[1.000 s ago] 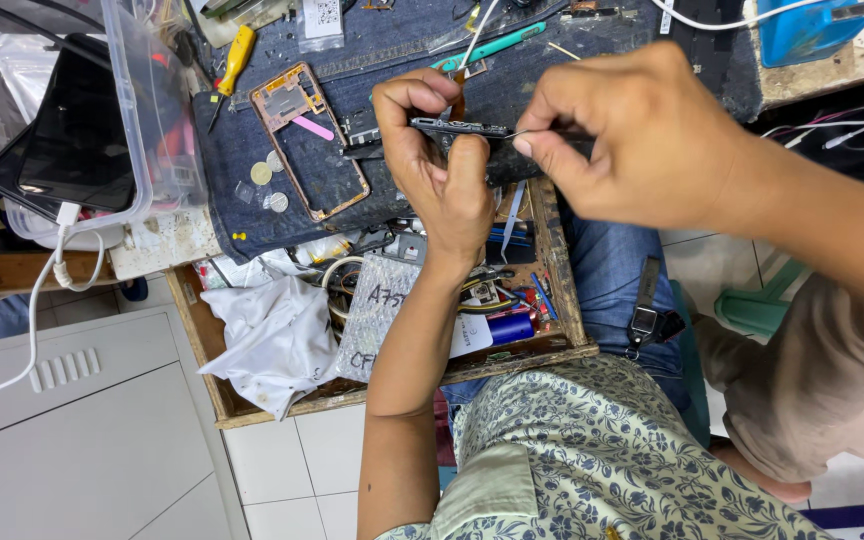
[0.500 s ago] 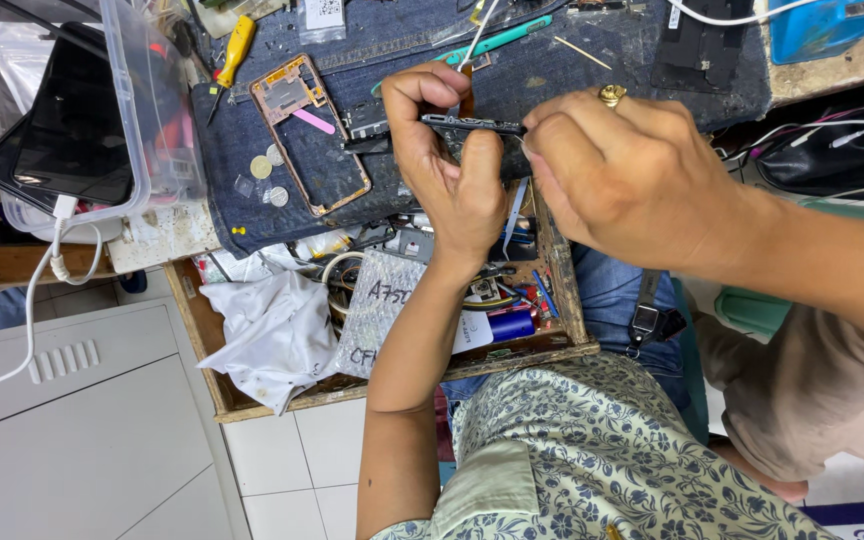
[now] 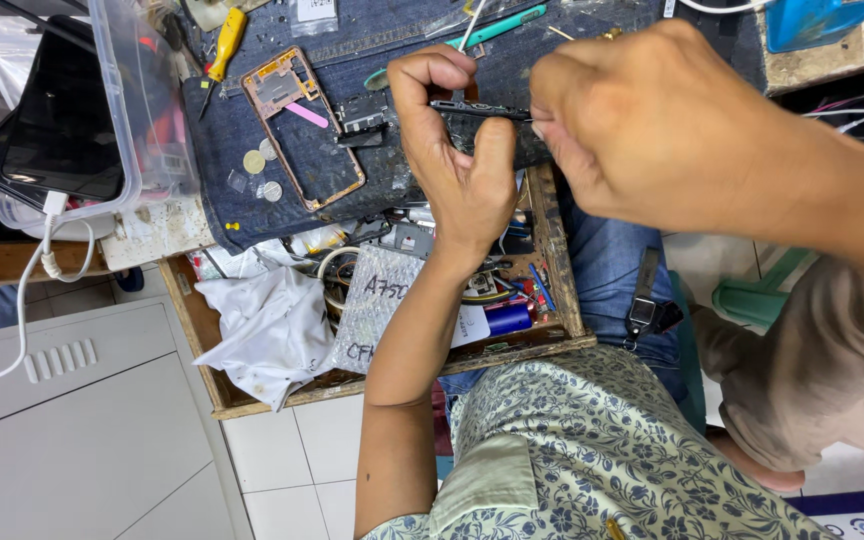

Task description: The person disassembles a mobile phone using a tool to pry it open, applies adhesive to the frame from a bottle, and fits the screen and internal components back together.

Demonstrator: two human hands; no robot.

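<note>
Left hand [image 3: 457, 150] is grasping a dark phone body [image 3: 487, 125] edge-on, thumb and fingers clamped around it, just above the denim mat [image 3: 282, 140] covering the tabletop. Right hand [image 3: 652, 125], at 3 o'clock of the phone, is pinching something thin against its right end; the item itself is too small to identify. A rose-gold phone frame [image 3: 302, 125] is lying on the mat at 9 o'clock of the left hand, coins [image 3: 257, 165] beside it. At 6 o'clock, an open wooden drawer [image 3: 552, 260] is holding a white cloth [image 3: 267, 325] and bubble-wrap bag [image 3: 372, 300].
</note>
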